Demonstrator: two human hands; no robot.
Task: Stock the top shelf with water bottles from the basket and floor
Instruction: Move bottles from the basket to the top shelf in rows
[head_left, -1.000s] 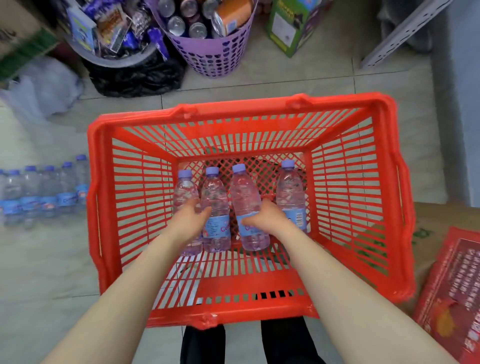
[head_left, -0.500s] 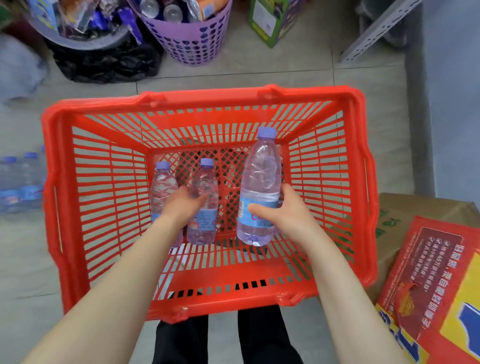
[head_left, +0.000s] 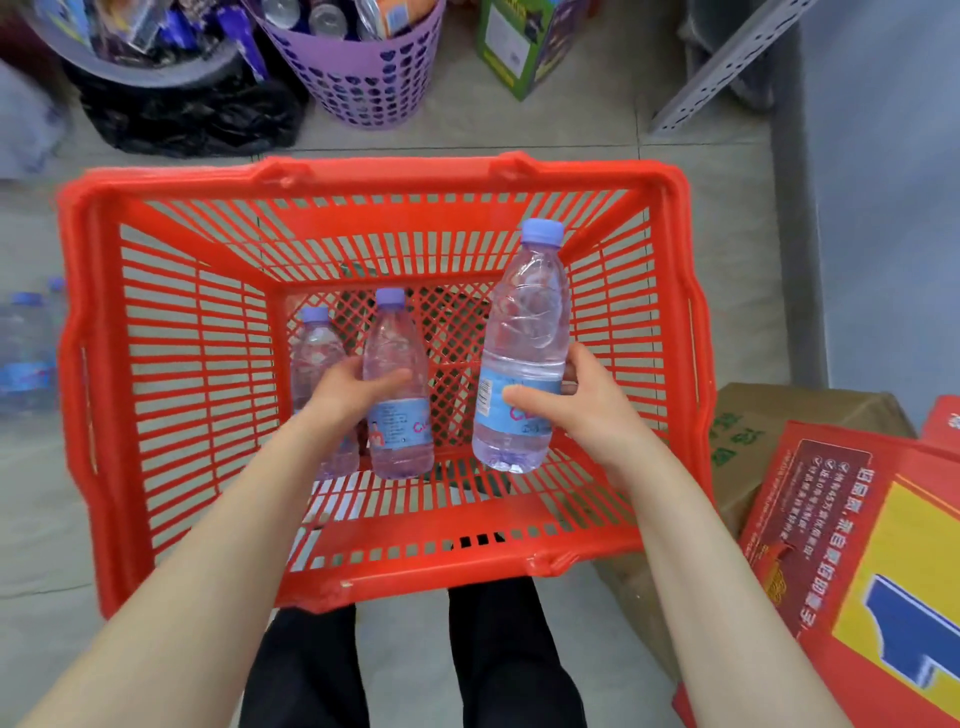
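Note:
A red plastic basket (head_left: 363, 176) stands on the tiled floor in front of my legs. My right hand (head_left: 584, 410) grips a clear water bottle (head_left: 524, 332) with a lilac cap by its blue label and holds it upright above the basket floor, near the right wall. My left hand (head_left: 353, 389) reaches into the basket, its thumb across a second bottle (head_left: 397, 364) and its fingers round that bottle's back. A third bottle (head_left: 317, 348) stands just left of that hand, touching it and partly hidden by my wrist.
A shrink-wrapped pack of water bottles (head_left: 26, 353) lies on the floor to the left. Behind the basket are a purple basket of cans (head_left: 363, 78), a black bag (head_left: 192, 119) and a green box (head_left: 519, 47). A cardboard box (head_left: 753, 431) and red cartons (head_left: 857, 545) crowd the right.
My right hand has lifted its bottle up from the row on the basket floor. My left hand has closed round the middle bottle. The view has shifted right.

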